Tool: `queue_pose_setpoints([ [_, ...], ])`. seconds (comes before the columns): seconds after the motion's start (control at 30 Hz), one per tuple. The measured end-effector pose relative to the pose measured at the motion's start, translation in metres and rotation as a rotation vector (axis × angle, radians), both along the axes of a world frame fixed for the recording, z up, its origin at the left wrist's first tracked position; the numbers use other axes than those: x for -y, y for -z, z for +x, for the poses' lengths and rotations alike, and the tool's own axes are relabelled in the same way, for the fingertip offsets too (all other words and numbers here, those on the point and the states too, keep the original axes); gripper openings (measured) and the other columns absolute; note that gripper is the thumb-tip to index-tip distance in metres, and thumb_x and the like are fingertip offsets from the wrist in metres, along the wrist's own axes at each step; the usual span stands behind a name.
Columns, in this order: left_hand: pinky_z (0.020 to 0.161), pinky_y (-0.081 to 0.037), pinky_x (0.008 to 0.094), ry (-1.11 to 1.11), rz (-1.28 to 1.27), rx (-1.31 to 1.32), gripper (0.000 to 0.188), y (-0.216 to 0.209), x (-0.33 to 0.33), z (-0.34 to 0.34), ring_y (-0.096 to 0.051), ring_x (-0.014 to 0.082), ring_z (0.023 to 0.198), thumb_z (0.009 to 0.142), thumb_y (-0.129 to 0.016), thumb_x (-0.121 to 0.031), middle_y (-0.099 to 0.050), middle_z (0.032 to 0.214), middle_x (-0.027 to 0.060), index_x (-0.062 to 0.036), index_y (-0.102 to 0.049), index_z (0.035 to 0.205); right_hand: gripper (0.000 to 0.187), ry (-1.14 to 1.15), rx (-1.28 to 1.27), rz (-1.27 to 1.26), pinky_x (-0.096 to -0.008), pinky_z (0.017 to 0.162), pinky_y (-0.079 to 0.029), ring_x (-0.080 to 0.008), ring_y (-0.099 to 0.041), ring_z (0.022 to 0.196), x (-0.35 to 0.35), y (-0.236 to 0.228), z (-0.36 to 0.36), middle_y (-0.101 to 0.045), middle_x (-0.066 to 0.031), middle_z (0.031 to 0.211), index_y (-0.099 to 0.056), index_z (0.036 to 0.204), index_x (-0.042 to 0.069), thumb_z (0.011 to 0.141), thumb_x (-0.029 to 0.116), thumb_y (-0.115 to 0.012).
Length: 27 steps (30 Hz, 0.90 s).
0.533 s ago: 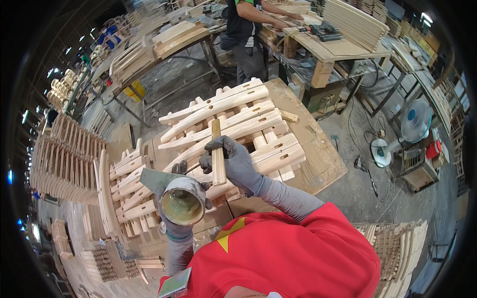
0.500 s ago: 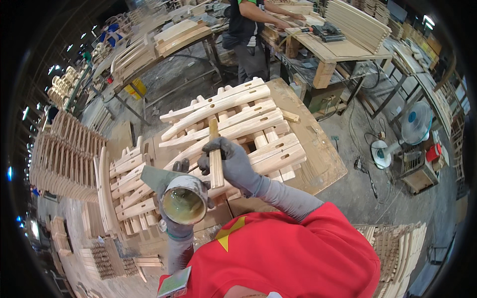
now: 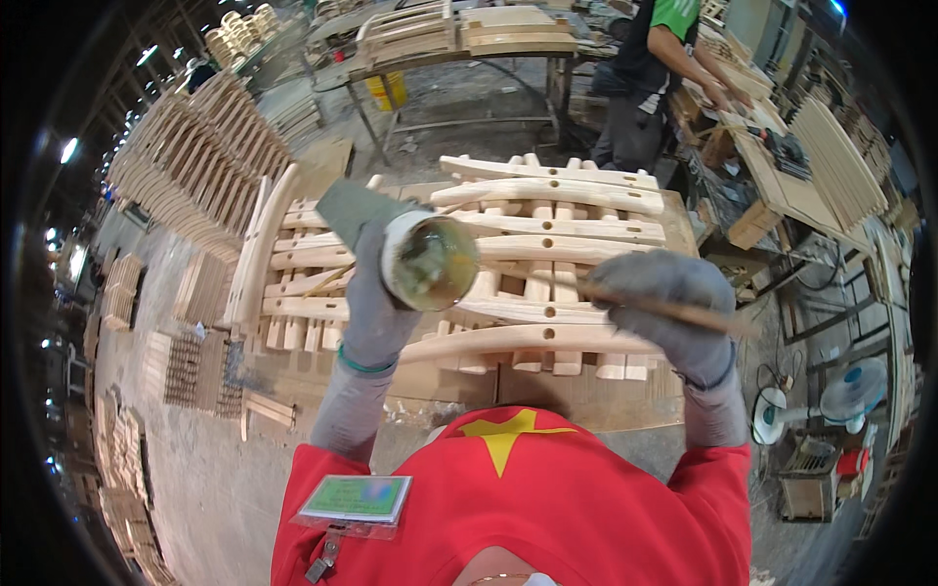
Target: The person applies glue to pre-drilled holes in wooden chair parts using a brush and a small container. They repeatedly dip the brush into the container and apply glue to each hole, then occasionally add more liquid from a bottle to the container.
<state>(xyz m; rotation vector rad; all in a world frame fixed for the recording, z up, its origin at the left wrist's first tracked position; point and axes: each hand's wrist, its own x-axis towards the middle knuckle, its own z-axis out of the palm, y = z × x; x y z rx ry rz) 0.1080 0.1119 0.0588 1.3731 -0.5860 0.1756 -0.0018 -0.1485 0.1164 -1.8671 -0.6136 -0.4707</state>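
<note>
In the head view, centre, the gloved left hand clasps a round cup with glossy, greenish contents; right of centre, the gloved right hand grips a wooden stick. Smooth, holed wooden rails cover a brown board above grey floor.

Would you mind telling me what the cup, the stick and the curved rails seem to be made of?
The cup: perhaps plastic or card; its whitish wall looks dull.
The stick: probably wood, from its brown colour, though blurred.
The curved rails: seemingly bare wood, smooth and pale, with faint grain.
</note>
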Motion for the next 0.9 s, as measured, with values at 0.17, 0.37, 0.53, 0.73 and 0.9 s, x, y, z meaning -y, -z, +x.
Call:
queue_pose_setpoints([
  [0.17,0.101,-0.039,0.0377,0.224,-0.440,-0.515,0.045,-0.015,0.006,-0.002,-0.051,0.0246,0.113,0.097,-0.036,-0.032,-0.051,0.124,0.0147,0.0008,-0.042,0.127,0.032,0.020,0.527,-0.809,-0.0269,0.065,-0.052,-0.0238,-0.063,0.089,-0.030,-0.018,0.014,-0.062,-0.0051,0.103,-0.061,0.108,0.019,0.076,0.015,-0.061],
  [0.37,0.099,-0.041,0.0396,0.217,-0.394,-0.393,0.046,-0.012,-0.013,0.000,-0.053,0.0268,0.111,0.096,-0.032,-0.032,-0.054,0.121,0.0168,0.0016,-0.042,0.126,0.033,-0.127,0.399,-0.768,-0.0296,0.066,-0.053,-0.0229,-0.060,0.095,-0.043,-0.018,0.002,-0.057,-0.0069,0.107,-0.055,0.111,0.016,0.077,0.016,-0.055],
  [0.53,0.098,-0.041,0.0444,0.142,-0.235,-0.117,0.049,-0.006,-0.021,0.003,-0.054,0.0307,0.110,0.095,-0.032,-0.034,-0.053,0.121,0.0184,0.0020,-0.041,0.127,0.033,-0.037,0.422,-0.551,-0.0284,0.065,-0.052,-0.0243,-0.063,0.090,-0.056,0.007,-0.001,-0.060,-0.0097,0.106,-0.059,0.109,0.017,0.076,0.018,-0.059],
  [0.73,0.099,-0.040,0.0467,0.222,-0.377,-0.246,0.066,-0.009,-0.024,0.003,-0.052,0.0321,0.113,0.088,-0.037,-0.049,-0.051,0.123,0.0184,0.0009,-0.037,0.131,0.034,-0.159,0.376,-0.493,-0.0326,0.067,-0.054,-0.0281,-0.064,0.087,-0.071,0.006,-0.004,-0.062,-0.0140,0.101,-0.062,0.105,0.013,0.073,0.017,-0.069],
  [0.9,0.100,-0.039,0.0446,0.239,-0.457,-0.149,0.066,-0.020,-0.025,-0.008,-0.049,0.0310,0.116,0.088,-0.036,-0.050,-0.050,0.125,0.0160,0.0008,-0.037,0.130,0.035,-0.088,0.371,-0.219,-0.0326,0.067,-0.055,-0.0281,-0.066,0.080,-0.068,-0.014,0.001,-0.064,-0.0146,0.099,-0.063,0.105,0.011,0.072,0.017,-0.073],
])
